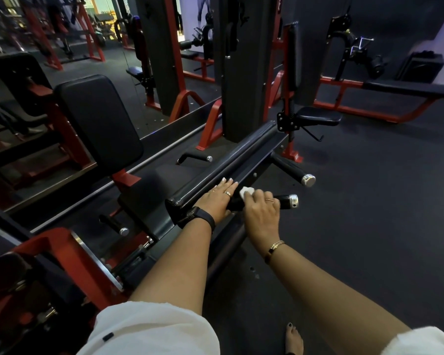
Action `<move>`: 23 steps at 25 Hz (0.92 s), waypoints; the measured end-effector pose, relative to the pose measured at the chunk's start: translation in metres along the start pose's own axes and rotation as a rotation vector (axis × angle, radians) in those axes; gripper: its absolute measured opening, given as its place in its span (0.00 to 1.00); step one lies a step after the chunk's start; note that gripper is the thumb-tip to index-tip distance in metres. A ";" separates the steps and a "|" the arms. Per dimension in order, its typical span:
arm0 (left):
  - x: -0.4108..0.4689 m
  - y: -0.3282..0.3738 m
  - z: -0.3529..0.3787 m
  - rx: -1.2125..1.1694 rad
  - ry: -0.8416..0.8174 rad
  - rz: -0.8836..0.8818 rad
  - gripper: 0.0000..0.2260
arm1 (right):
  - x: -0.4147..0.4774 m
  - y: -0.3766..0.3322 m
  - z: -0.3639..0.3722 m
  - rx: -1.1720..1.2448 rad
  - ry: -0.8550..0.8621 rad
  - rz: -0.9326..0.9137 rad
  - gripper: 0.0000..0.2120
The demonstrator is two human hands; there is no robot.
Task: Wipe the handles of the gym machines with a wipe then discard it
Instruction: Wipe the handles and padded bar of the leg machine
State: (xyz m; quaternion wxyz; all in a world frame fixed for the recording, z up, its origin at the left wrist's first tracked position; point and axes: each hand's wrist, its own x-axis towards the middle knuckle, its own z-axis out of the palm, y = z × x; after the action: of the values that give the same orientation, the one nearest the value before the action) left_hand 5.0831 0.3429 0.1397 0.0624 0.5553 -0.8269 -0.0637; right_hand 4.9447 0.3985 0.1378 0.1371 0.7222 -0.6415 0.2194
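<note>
Currently mid-wipe on the near handle (289, 201) of the seated machine: a short black grip with a chrome cap, sticking out toward 3 o'clock from the padded bar (231, 160). The right hand (263, 208) is closed over that grip, fingers curled down around it. The white wipe (246, 192) is bunched under its thumb-and-index side and pokes out at the hand's 11 o'clock. So the wipe sits on the handle's inner end, close to the bar. The wrap-around hold probably lets the wipe cover the whole round of the grip. Judging by position alone, the chrome-cap end looks not yet reached.

The left hand (219, 198) lies flat on top of the padded bar, fingers straight and together, holding nothing. It is likely a brace, steadying the bar and the forward lean. It is just beside the right hand, at that hand's 9 o'clock; I cannot tell whether they touch.

The second handle (292, 170) is at 1 o'clock of the right hand, apart from it, and is likely next. Across the seat, the far-side handle (195, 157) is at 11 o'clock and the seat-side handle (114, 224) at 9 o'clock. No bin shows, so the discard spot is unknown.
</note>
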 end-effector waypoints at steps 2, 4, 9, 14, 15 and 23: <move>0.001 -0.001 -0.001 0.016 -0.017 0.008 0.36 | -0.003 0.000 0.001 0.002 0.011 0.084 0.18; 0.000 0.001 0.000 0.005 -0.025 0.016 0.34 | -0.006 -0.009 0.004 0.020 -0.006 -0.003 0.21; -0.002 0.001 -0.001 0.004 0.006 0.015 0.32 | 0.003 0.004 0.004 0.073 0.017 0.030 0.14; -0.002 0.000 -0.002 -0.051 0.021 0.019 0.27 | -0.014 0.005 0.017 0.106 0.118 -0.436 0.16; -0.002 0.001 -0.002 -0.055 0.018 0.015 0.27 | -0.011 0.013 0.017 0.043 0.119 -0.547 0.17; -0.001 0.000 -0.001 -0.049 0.001 0.007 0.30 | -0.013 0.019 0.020 0.018 0.076 -0.638 0.23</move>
State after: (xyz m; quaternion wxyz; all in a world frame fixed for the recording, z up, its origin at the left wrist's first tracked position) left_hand 5.0840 0.3435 0.1402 0.0768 0.5505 -0.8271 -0.0833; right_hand 4.9279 0.3974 0.1126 0.2165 0.8795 -0.3750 0.1975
